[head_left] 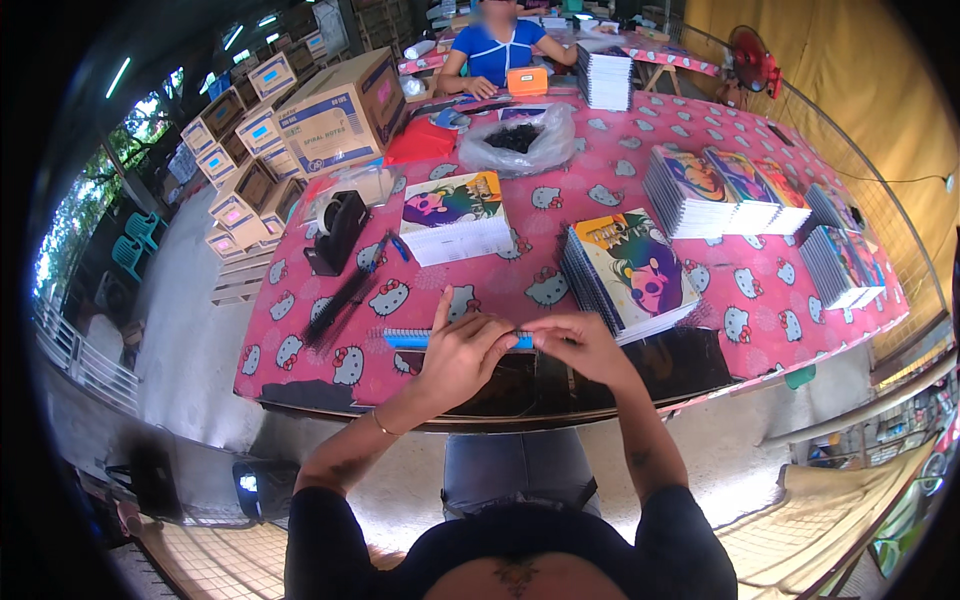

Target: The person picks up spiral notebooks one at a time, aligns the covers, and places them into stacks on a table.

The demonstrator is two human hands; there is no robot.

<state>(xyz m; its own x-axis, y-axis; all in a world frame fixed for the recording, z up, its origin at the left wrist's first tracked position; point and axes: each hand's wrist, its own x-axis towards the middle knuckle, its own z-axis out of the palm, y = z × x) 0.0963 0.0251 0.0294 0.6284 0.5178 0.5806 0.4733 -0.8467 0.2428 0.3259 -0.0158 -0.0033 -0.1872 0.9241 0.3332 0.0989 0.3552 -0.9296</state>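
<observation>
Close to the table's front edge lies a blue spiral notebook (pixel 405 340), seen edge-on with its coil along the top. My left hand (pixel 463 352) wraps over its middle, index finger raised and thumb toward the right end. At that right end, my right hand (pixel 580 347) pinches the end of the coil between thumb and fingers; the exact fingertip contact is too small to make out. Just beyond my right hand stands a stack of spiral notebooks (pixel 640 270) with colourful illustrated covers. A bundle of thin black coils (pixel 340 308) lies beyond my left hand to the left.
A black tape dispenser (pixel 338 232), pliers (pixel 399 247) and another notebook stack (pixel 455 215) sit farther back. Beyond them is a plastic bag of black pieces (pixel 515 135). More notebooks (pixel 725 190) fill the right side. Cardboard boxes (pixel 340 110) are piled left; a co-worker (pixel 497 50) sits opposite.
</observation>
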